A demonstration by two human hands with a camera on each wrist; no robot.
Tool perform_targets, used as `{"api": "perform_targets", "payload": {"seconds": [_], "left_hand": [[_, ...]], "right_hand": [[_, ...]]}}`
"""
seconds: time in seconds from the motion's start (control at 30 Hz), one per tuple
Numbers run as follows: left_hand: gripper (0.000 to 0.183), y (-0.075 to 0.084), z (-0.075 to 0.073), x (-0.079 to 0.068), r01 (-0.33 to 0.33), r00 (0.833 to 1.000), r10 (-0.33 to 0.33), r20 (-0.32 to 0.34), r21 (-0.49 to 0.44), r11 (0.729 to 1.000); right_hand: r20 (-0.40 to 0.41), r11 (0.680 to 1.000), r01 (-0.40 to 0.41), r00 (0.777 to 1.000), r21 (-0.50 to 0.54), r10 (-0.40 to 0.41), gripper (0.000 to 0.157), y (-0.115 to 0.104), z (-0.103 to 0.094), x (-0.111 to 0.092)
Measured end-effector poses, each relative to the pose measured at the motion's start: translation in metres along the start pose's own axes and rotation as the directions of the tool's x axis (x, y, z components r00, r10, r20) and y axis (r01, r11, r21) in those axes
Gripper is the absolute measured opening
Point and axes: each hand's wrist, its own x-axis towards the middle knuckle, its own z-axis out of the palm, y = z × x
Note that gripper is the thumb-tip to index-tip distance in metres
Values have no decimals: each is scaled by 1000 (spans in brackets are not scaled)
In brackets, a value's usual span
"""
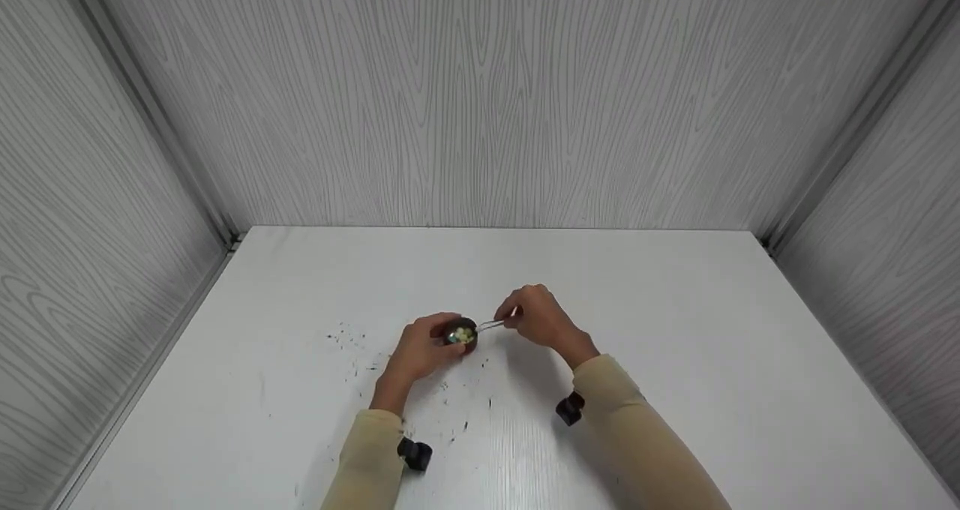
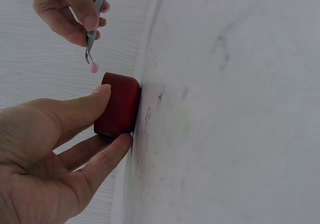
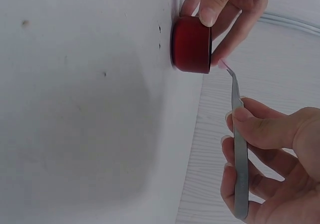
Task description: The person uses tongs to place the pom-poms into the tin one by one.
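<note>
A small red cup (image 2: 120,104) stands upright on the white tabletop. My left hand (image 1: 420,351) holds it, thumb on one side and fingers on the other. Looking down from the head view, small pale-yellow pieces (image 1: 463,335) show inside its shiny interior. To the right, my right hand (image 1: 541,316) pinches grey metal tweezers (image 3: 240,159) with bent tips. Between those tips is a little pink ball (image 2: 93,68), right by the cup's open top in the right wrist view.
Dark specks and scratches (image 1: 347,335) mark the white table (image 1: 675,345), mostly around and left of the cup. Grey wood-patterned walls enclose it at the back (image 1: 480,105), left (image 1: 97,217) and right (image 1: 885,217). Black devices (image 1: 415,454) sit at both sleeves.
</note>
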Motion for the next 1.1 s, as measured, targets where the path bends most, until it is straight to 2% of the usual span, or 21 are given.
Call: {"api": "perform_targets", "payload": {"seconds": [0.7, 0.9, 1.1], "left_hand": [[51, -1, 1, 0, -13, 1000, 13, -7, -7, 1000], [53, 0, 1, -1, 4, 1000, -4, -10, 4, 1000], [53, 1, 0, -1, 13, 1000, -13, -8, 7, 1000]], "right_hand": [[-2, 1000, -6, 1000, 8, 6, 18, 0, 15, 2], [-14, 1000, 19, 1000, -6, -20, 18, 2, 14, 0], [-28, 1000, 1, 1000, 4, -1, 16, 6, 7, -8]]}}
